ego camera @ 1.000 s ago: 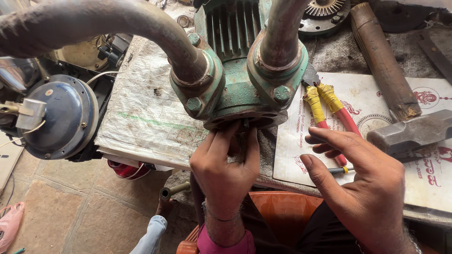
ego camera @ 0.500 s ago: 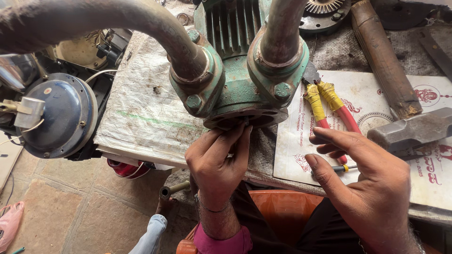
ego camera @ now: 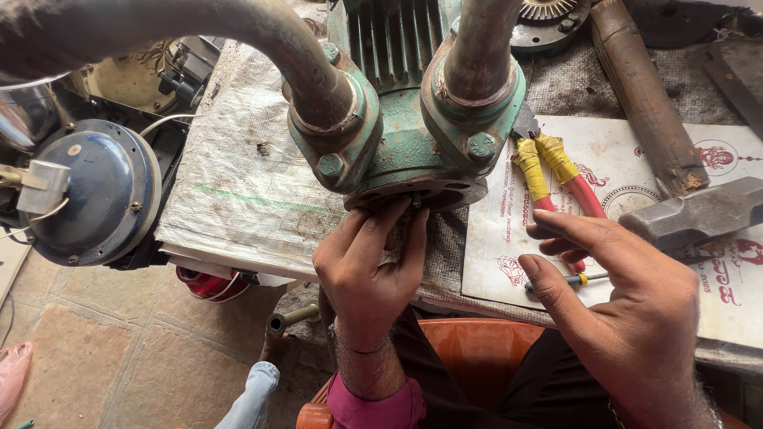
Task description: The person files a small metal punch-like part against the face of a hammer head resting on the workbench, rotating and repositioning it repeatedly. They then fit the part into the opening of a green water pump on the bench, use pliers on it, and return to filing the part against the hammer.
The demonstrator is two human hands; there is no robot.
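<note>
Your left hand (ego camera: 367, 266) is up under the green pump casing (ego camera: 405, 135) at the near edge of the workbench (ego camera: 238, 199), fingertips bunched together on a small bolt or stud (ego camera: 415, 200) that sticks out of the round flange face (ego camera: 433, 193) on the casing's underside; can't tell if it's a nut or a bolt head, the fingers cover most of it. Looks like hand-turning work on that fastener, and I judge it partway: the piece sits in the flange but isn't clearly seated or free, and no tool is on it. The two flange bolts on the pipe collars (ego camera: 330, 167) are in place. Your right hand (ego camera: 628, 294) hovers over the printed paper sheet (ego camera: 628, 171) toward the right side of the bench, fingers spread and loosely curled, holding nothing; fingertips are touching or just above the red-and-yellow handled pliers (ego camera: 556, 179), with a small screwdriver (ego camera: 572, 280) just under the thumb. Hammer head (ego camera: 699, 214) lies just beyond that hand, its wooden handle (ego camera: 636, 95) running toward the far edge. Blue round motor housing (ego camera: 95, 195) sits off the bench's left edge.
</note>
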